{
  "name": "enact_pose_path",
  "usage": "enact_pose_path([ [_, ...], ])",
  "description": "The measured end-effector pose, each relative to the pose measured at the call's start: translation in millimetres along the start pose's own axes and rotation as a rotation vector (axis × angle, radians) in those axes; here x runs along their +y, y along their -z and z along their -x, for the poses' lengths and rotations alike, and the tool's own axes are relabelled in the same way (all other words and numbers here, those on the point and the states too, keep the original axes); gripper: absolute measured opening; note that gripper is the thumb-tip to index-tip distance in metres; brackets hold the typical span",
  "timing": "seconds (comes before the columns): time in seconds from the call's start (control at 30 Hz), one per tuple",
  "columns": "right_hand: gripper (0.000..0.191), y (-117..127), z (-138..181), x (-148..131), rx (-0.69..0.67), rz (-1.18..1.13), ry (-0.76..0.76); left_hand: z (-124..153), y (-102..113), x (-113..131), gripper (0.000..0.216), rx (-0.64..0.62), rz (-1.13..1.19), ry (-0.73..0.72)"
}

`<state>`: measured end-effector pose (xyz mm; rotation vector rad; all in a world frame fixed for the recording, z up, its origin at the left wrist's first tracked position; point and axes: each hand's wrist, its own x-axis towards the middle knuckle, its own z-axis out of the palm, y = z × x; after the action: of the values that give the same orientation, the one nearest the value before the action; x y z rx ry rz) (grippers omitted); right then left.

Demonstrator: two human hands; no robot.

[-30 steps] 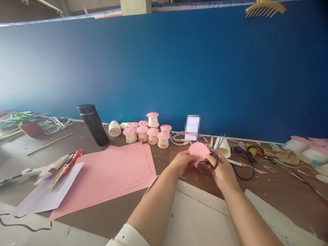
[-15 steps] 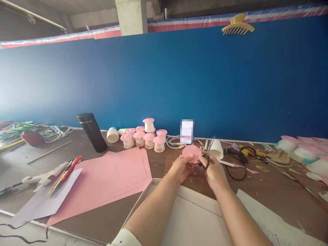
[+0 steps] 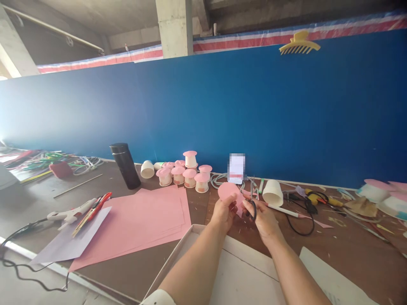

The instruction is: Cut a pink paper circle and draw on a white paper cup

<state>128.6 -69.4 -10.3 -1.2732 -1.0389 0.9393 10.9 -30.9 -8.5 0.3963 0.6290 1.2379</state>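
Note:
A round pink paper piece is pinched between the thumb and fingers of my left hand. My right hand grips black-handled scissors, their blades pointing up and away from me. The right fingertips are close to the lower right edge of the pink paper, where a narrower pink strip hangs; whether they touch it I cannot tell. Both hands are above the far edge of a shallow white box. Beyond them a phone, its screen lit and blurred, leans on the blue wall.
Several paper cups with pink tops stand left of the phone. A black bottle, pink sheets, a glue gun and a red utility knife are on the left. A white cup lies on its side at right, near cables.
The camera view has shifted, so the scene sits lower and mostly further right. The pink paper has turned and tilted in my left hand, and a strip now shows below it. The scissors remain in my right hand.

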Motion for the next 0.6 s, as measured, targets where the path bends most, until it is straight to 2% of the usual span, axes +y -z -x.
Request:
enact_pose_path([
  [0.13, 0.054, -5.1, 4.9, -1.6, -0.154, 0.1, -0.055, -7.3, 6.3, 17.8, 0.034, 0.005, 0.032, -0.057],
  [0.23, 0.05, -8.6, 8.4, -5.3, -0.229, 0.153, -0.071, -8.9, 4.9, 21.5, 0.033, 0.015, 0.019, -0.083],
  [0.6, 0.049, -12.0, 9.8, -3.0, -0.225, 0.108, -0.131, -12.2, 4.0, 16.5, 0.035, -0.028, -0.076, -0.093],
])
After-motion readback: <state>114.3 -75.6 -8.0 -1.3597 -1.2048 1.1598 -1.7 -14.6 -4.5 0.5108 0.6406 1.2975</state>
